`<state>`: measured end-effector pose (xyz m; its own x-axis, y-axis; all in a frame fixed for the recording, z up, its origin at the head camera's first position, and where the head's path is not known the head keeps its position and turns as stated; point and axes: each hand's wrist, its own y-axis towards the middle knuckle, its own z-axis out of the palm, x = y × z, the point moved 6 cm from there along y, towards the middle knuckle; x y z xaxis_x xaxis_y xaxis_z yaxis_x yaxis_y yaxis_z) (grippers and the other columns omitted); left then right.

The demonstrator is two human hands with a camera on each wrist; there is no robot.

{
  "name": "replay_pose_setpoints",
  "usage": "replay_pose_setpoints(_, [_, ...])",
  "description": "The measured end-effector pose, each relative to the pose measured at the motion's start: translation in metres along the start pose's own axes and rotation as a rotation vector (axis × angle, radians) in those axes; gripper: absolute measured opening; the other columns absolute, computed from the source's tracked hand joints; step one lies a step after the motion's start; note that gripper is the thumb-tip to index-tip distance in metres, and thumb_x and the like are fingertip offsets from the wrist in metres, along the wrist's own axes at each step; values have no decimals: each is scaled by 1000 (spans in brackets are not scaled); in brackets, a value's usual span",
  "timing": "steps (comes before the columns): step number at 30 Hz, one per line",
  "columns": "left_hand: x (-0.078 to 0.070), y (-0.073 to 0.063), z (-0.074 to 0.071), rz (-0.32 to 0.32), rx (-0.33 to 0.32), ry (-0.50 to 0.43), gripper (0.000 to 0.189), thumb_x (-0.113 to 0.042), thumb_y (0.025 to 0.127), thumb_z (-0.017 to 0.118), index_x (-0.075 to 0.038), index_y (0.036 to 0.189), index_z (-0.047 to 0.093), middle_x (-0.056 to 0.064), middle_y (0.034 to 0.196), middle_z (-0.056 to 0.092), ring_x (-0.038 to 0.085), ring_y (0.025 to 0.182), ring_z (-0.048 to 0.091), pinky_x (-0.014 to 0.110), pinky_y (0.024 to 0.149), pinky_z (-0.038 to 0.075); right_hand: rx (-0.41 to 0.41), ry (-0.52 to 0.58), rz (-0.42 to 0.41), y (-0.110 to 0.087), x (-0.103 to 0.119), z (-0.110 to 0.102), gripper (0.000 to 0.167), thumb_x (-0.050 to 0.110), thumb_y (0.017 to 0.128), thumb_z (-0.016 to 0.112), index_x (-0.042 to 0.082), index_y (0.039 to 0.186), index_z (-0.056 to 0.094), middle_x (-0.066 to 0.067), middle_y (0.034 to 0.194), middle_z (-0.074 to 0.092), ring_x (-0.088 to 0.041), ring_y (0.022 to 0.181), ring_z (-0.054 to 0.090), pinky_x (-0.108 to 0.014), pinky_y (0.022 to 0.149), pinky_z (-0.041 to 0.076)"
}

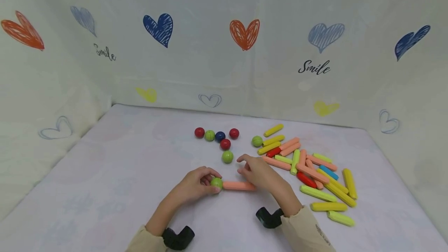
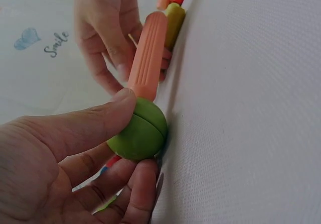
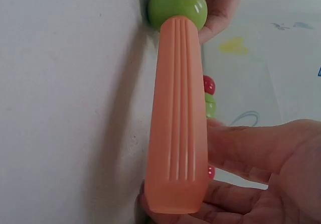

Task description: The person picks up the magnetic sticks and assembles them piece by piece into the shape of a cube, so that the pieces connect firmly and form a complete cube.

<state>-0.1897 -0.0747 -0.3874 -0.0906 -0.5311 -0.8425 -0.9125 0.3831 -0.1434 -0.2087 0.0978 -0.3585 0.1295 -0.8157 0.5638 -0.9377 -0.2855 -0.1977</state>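
One ball (image 2: 138,141); left wrist shows seam (image 2: 149,123)

Glossy, smooth green ball (image 3: 175,5) and satiny, ridged peach stick (image 3: 176,118), both plastic-looking; matt tabletop (image 2: 241,118) with fine, cloth-like weave.

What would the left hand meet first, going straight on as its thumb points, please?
Most likely the peach stick, whose end appears to touch the green ball the left hand holds; depth is uncertain.
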Motion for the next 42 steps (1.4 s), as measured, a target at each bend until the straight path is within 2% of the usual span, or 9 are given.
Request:
replay_pose_setpoints(7, [1, 1, -1, -8, 9, 1, 32, -21, 77, 75, -12, 106, 64, 1, 90, 56, 14, 81, 50, 26, 71, 43, 31, 20, 55, 28, 2, -2, 45, 27, 85, 67, 14, 126, 53, -3, 81, 56, -17, 69, 51, -26, 62, 43])
replay_pose_setpoints(11, [1, 1, 0, 18, 10, 3, 33, -21, 77, 76, -10, 106, 64, 2, 89, 56, 14, 79, 50, 24, 69, 42, 39, -25, 66, 40, 6, 0, 48, 33, 83, 69, 14, 125, 53, -5, 88, 60, -17, 75, 52, -28, 67, 46])
replay_pose_setpoints(22, [-2, -2, 2, 50, 14, -1, 32, -19, 77, 75, -10, 105, 64, 2, 87, 55, 14, 78, 49, 21, 66, 41, 48, -83, 50, 45, 14, 4, 42, 32, 85, 67, 15, 122, 56, -9, 115, 62, -20, 89, 54, -39, 86, 48])
replay_pose_setpoints(27, [-3, -1, 0, 51, 7, 2, 32, -19, 77, 75, -10, 106, 64, 2, 88, 56, 14, 78, 49, 22, 67, 41, 43, -116, 32, 47, 17, 4, 37, 31, 87, 64, 15, 119, 57, -7, 110, 63, -19, 85, 53, -36, 82, 48])
replay_pose_setpoints(33, [-2, 0, 0, 32, 19, -2, 32, -21, 78, 74, -10, 107, 63, 2, 89, 56, 14, 79, 49, 23, 67, 41, 45, -99, 45, 40, 17, 2, 34, 32, 89, 60, 17, 120, 56, -7, 102, 63, -19, 81, 53, -33, 75, 47])
replay_pose_setpoints(38, [-1, 0, 0, 19, 19, -4, 32, -21, 78, 75, -11, 106, 63, 2, 90, 56, 14, 80, 49, 23, 68, 42, 39, -38, 21, 26, 12, 1, 33, 31, 90, 59, 19, 120, 55, -6, 89, 62, -17, 76, 53, -31, 70, 47])
replay_pose_setpoints(42, [0, 0, -1, 21, 15, -2, 32, -22, 78, 75, -12, 106, 63, 1, 90, 56, 14, 80, 50, 23, 69, 42, 9, 60, 35, 12, 1, 0, 33, 31, 90, 59, 20, 121, 54, -3, 84, 59, -15, 73, 52, -28, 64, 45])
